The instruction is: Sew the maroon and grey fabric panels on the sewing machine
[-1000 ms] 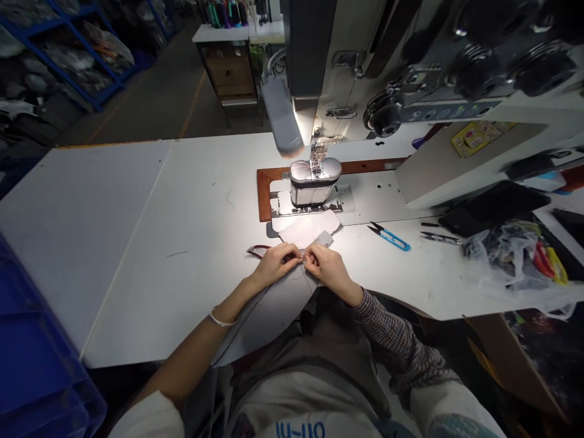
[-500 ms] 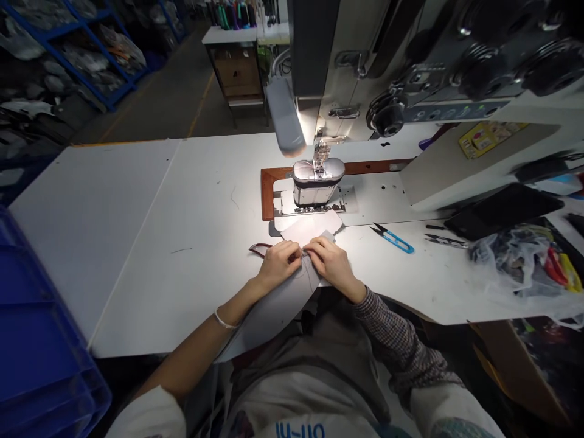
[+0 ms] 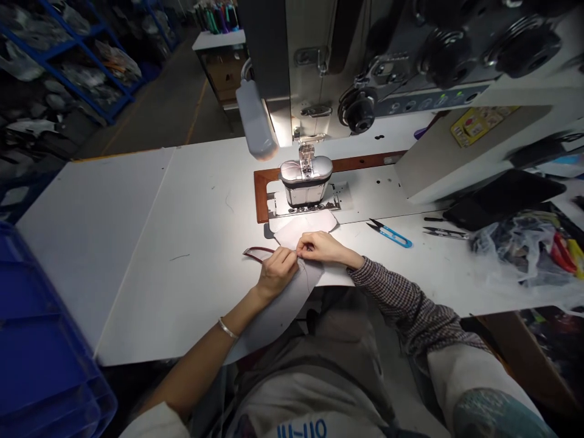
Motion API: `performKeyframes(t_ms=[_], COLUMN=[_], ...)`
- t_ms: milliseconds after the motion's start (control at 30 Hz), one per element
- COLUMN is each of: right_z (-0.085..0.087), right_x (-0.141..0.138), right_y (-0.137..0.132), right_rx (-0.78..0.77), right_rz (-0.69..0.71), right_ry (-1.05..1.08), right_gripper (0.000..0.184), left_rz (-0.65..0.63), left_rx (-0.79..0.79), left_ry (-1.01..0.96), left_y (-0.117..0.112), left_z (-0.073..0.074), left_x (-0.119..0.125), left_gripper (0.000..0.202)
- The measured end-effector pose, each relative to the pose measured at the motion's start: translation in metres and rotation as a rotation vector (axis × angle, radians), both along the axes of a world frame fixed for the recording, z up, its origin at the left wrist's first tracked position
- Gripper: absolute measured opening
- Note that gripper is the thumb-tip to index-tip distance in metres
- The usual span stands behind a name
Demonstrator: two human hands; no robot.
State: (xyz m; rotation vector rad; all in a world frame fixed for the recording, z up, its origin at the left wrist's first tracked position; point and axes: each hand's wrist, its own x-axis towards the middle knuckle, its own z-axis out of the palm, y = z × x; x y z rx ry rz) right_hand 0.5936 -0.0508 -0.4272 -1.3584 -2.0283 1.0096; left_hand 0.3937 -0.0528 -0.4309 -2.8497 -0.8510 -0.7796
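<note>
My left hand [image 3: 277, 272] is closed at the edge of a pale, flat piece of material [image 3: 305, 225], with a dark red-edged strip [image 3: 255, 250] sticking out to its left. Against its fingertips, my right hand [image 3: 322, 248] makes a pinch. Fine dark thread [image 3: 306, 278] trails down from where the fingers meet, over a larger light-grey part [image 3: 269, 325] that hangs past the table edge. What lies right between the fingertips is too small to make out. Just beyond stands the sewing machine's raised post bed [image 3: 306, 182], under the presser foot [image 3: 306, 155].
Blue thread snips [image 3: 396, 237] lie to the right, near dark snips [image 3: 447, 233], a black tray-like object [image 3: 502, 204] and a clear plastic bag [image 3: 515, 255]. A grey lamp [image 3: 258, 121] hangs beside the machine head. A blue crate [image 3: 41, 347] stands at the left table edge.
My right hand has turned flatter, its wrist swinging up and outward, while the fingertips stay together with the left ones. The view has shifted slightly.
</note>
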Motion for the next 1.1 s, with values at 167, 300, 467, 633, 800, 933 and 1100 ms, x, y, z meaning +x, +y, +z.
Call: performKeyframes(t_ms=[167, 300, 467, 633, 800, 933, 1100], right_z=[0.001, 0.001, 0.001, 0.000, 0.000, 0.005, 0.005], right_x=[-0.001, -0.001, -0.006, -0.014, -0.023, -0.021, -0.018], right_y=[-0.004, -0.008, -0.013, -0.030, -0.050, -0.050, -0.048], right_rx=[0.051, 0.113, 0.222, 0.249, 0.075, -0.306, -0.633], right_rz=[-0.004, -0.025, -0.065, -0.157, -0.324, -0.275, -0.200], right_ry=[-0.032, -0.034, -0.110, -0.113, -0.062, 0.215, 0.542], right_gripper=[0.005, 0.004, 0.007, 0.005, 0.007, 0.014, 0.027], left_rz=[-0.025, -0.143, -0.296, -0.169, -0.033, -0.020, 0.023], left_rx=[-0.108, -0.300, -0.451, -0.533, -0.550, -0.529, -0.629], left_ry=[-0.023, -0.056, 0.029, -0.058, -0.119, -0.073, -0.090], left_y=[0.001, 0.002, 0.007, 0.011, 0.009, 0.007, 0.006], left_z=[0.001, 0.008, 0.018, 0.013, 0.005, 0.008, 0.013], left_x=[-0.002, -0.009, -0.016, -0.012, -0.009, -0.008, -0.006], left_gripper=[0.018, 0.011, 0.015, 0.013, 0.009, 0.007, 0.006])
